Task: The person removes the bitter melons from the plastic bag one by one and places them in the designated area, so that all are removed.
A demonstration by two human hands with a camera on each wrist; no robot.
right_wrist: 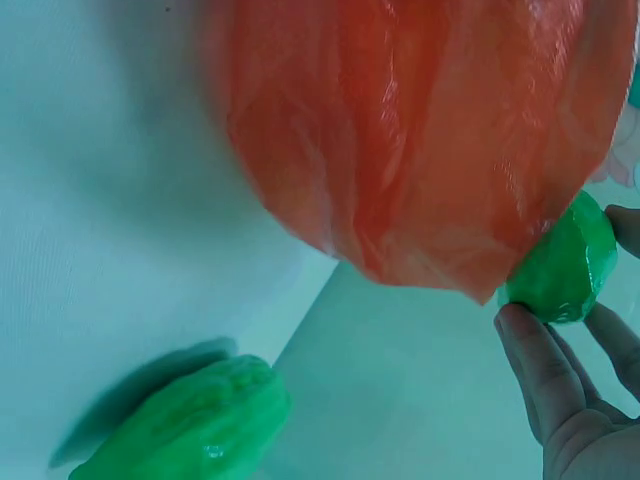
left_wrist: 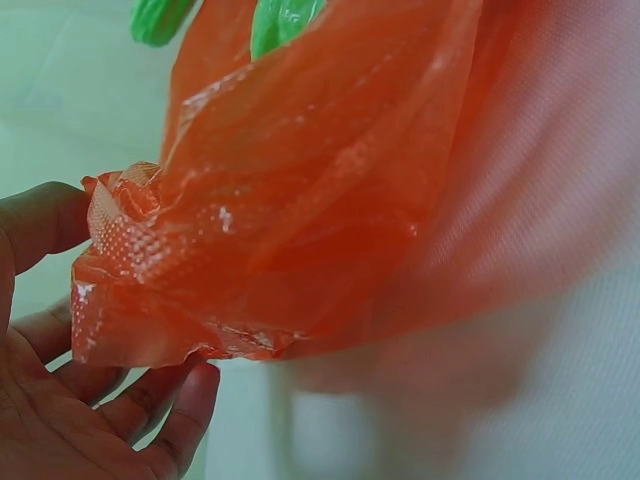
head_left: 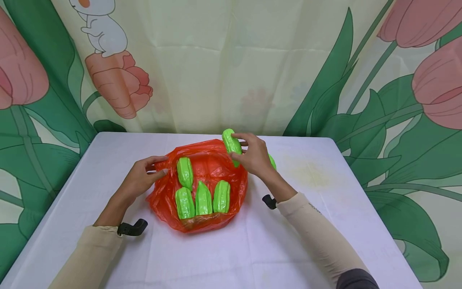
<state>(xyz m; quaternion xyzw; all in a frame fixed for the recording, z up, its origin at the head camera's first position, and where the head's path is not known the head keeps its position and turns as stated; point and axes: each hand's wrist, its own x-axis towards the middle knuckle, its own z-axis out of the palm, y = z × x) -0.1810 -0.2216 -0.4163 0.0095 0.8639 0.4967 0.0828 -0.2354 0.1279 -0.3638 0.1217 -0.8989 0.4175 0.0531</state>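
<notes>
A red plastic bag (head_left: 216,226) lies spread with its mouth up, and several green ridged gourds (head_left: 203,199) rest inside it. At the bag's left rim, my left hand (head_left: 142,176) holds the edge; the left wrist view shows crumpled red plastic (left_wrist: 130,300) between thumb and fingers. My right hand (head_left: 254,154) grips another green ridged gourd (head_left: 232,143) between thumb and fingers, over the bag's far right rim. In the right wrist view the bag partly hides this held gourd (right_wrist: 570,265).
One more green gourd (head_left: 272,161) lies on the table right of the bag, mostly behind my right wrist; the right wrist view shows it (right_wrist: 200,420) more fully. A white cloth covers the table (head_left: 202,261). Behind the table hangs a printed curtain (head_left: 223,80).
</notes>
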